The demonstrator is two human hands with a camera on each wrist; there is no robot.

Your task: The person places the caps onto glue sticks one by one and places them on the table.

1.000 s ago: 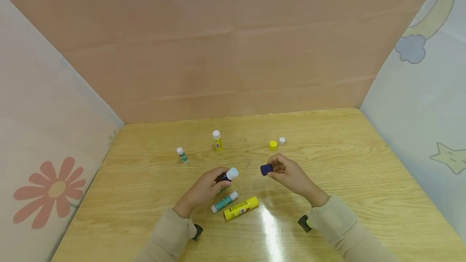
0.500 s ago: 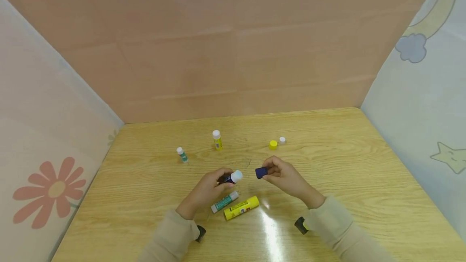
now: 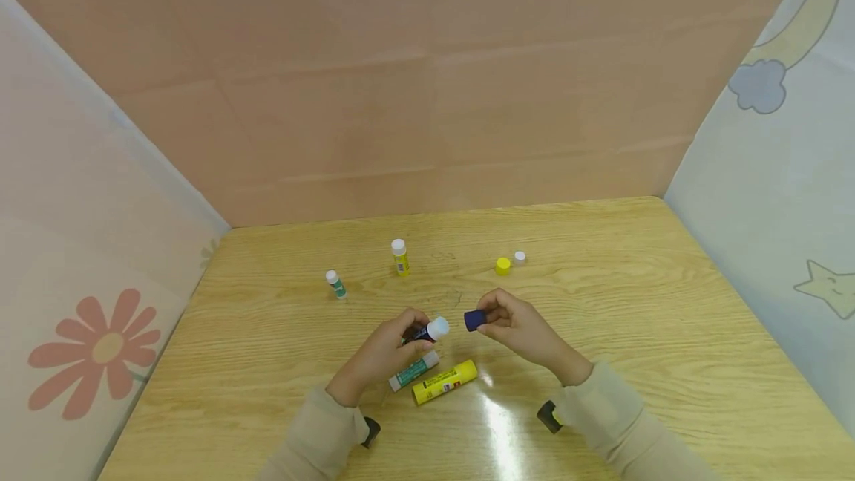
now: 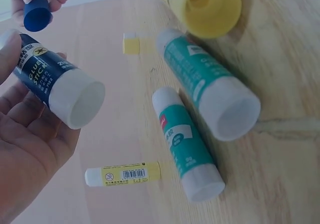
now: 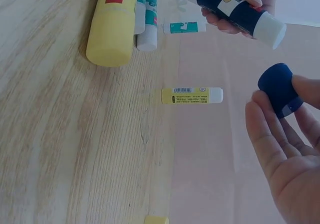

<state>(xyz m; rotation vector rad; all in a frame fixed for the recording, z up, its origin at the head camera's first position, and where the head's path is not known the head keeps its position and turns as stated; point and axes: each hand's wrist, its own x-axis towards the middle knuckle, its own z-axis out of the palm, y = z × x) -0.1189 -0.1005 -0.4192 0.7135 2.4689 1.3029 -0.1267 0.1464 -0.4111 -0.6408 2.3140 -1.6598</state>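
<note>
My left hand (image 3: pixel 395 347) grips a dark blue glue stick (image 4: pixel 42 76) labelled "GLUE STICK", its white end (image 3: pixel 438 328) tilted up to the right. Fingers wrap its barrel and hide part of the label. To the right, my right hand (image 3: pixel 521 326) pinches a dark blue cap (image 5: pixel 278 90) between thumb and fingers. A small gap separates the cap from the white end. Below the left hand lie a green-and-white glue stick (image 3: pixel 414 371) and a thick yellow glue stick (image 3: pixel 444 382). A second green glue stick (image 4: pixel 187 149) shows in the left wrist view; the left hand mostly hides it from the head view.
Farther back, a small green glue stick (image 3: pixel 336 284) and a yellow glue stick with a white cap (image 3: pixel 400 257) stand upright. A yellow cap (image 3: pixel 503 266) and a white cap (image 3: pixel 519 257) sit at the back right. Paper-covered walls enclose the wooden table (image 3: pixel 601 266).
The cap in my right hand has moved left, and the glue stick in my left hand has shifted right and slightly down. The distance between them has narrowed.
</note>
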